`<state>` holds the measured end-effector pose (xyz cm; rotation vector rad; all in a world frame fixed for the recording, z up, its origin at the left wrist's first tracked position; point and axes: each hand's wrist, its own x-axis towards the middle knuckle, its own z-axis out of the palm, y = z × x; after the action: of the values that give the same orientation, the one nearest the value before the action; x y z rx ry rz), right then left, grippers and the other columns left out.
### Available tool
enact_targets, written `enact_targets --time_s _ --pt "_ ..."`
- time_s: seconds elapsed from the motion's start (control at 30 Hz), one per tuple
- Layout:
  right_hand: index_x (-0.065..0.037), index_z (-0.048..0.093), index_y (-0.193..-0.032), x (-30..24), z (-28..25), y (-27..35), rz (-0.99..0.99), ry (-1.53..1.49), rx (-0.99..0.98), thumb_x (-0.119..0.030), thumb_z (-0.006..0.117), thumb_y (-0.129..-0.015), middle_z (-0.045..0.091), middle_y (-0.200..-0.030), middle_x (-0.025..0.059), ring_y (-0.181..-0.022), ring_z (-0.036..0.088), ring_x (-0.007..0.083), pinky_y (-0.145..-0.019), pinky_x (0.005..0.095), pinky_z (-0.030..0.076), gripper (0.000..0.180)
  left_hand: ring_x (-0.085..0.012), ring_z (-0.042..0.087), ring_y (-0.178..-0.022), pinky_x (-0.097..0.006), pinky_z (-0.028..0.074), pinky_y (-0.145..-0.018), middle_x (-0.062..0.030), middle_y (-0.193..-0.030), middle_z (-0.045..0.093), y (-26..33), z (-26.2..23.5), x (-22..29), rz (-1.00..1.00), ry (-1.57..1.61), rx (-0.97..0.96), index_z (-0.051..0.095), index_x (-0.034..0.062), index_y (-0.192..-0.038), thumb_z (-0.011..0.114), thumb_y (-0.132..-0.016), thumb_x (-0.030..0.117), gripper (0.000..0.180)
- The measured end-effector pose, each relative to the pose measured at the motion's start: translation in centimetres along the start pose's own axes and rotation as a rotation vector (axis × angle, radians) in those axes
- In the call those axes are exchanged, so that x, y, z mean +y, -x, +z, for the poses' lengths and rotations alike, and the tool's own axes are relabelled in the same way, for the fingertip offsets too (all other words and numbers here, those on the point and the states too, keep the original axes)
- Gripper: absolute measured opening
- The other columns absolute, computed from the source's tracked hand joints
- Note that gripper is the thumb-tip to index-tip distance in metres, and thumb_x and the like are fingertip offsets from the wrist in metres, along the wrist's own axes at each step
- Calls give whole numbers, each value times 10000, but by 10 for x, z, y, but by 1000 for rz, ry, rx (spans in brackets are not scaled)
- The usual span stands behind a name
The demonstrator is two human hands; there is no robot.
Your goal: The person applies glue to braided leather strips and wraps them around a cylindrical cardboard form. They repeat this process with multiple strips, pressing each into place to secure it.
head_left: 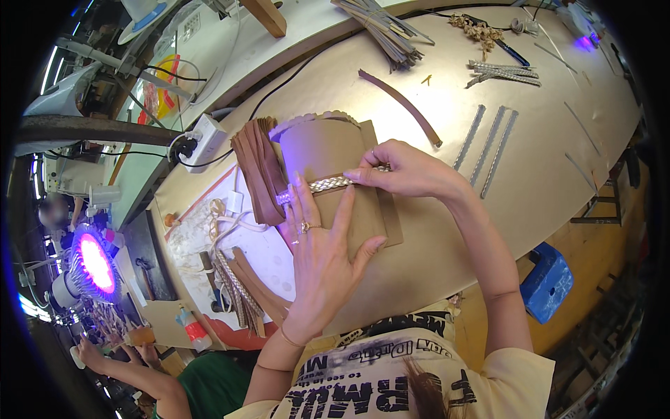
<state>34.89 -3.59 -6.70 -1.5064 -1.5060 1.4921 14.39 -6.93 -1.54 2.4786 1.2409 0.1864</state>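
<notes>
A silvery woven braid strip (pixel 329 184) lies across a stack of tan panels (pixel 317 150), whose far piece has a scalloped edge. My left hand (pixel 322 248) rests flat on the panels, fingers spread, with its fingertips on the braid's left part. At the braid's right part, the thumb and bent fingers of my right hand (pixel 412 167) pinch it. Where the braid runs under those fingers is hidden. A bundle of folded brown strips (pixel 259 171) sits against the left side of the panels, close to my left fingertips.
Beyond my right hand lie a curved brown strip (pixel 401 105) and grey braided strips (pixel 495 143). Cords and strips (pixel 241 293) are piled left of my left forearm. A power strip (pixel 204 143), glowing lamp (pixel 91 262) and co-worker's arm (pixel 132 373) are at left; a blue stool (pixel 548 283), right.
</notes>
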Motion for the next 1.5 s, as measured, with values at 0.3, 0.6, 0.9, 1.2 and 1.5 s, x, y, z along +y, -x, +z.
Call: enact_targets --time_s 0.3,0.6,0.9,1.2,1.5 --pt "9 703 -840 -13 -5 1 48 129 32 -441 675 -890 545 -594 45 -563 455 114 -507 306 364 454 -556 166 -1391 -612 187 -1105 -421 -1495 90 1 3 3 -23 -57 4 403 105 -1459 676 -845 484 772" --pt "-12 710 -860 -25 -9 18 -227 160 223 -381 695 -861 651 -667 149 -592 620 243 -560 361 452 369 -573 167 -1382 -609 197 -1103 -433 -1489 82 -1 3 9 -29 -61 13 429 74 -1433 688 -838 474 762" --pt "-14 709 -893 11 -6 12 -94 -75 107 -366 690 -887 631 -648 77 -569 534 139 -535 315 422 352 -601 172 -1365 -614 207 -1098 -456 -1476 55 0 2 9 -28 -61 -3 426 65 -1435 700 -824 500 798" --pt "0 681 -906 22 -3 7 19 -124 13 -388 673 -916 621 -738 -2 -696 510 62 -637 256 434 388 -618 199 -1344 -624 240 -1075 -458 -1476 40 0 2 8 -40 -57 -8 429 86 -1437 712 -807 518 815" --pt "-7 702 -897 33 8 3 -58 -193 70 -382 685 -893 637 -682 70 -619 550 117 -583 300 452 375 -621 215 -1335 -629 246 -1066 -455 -1478 48 0 3 9 -58 -55 -6 420 93 -1443 726 -782 539 855"
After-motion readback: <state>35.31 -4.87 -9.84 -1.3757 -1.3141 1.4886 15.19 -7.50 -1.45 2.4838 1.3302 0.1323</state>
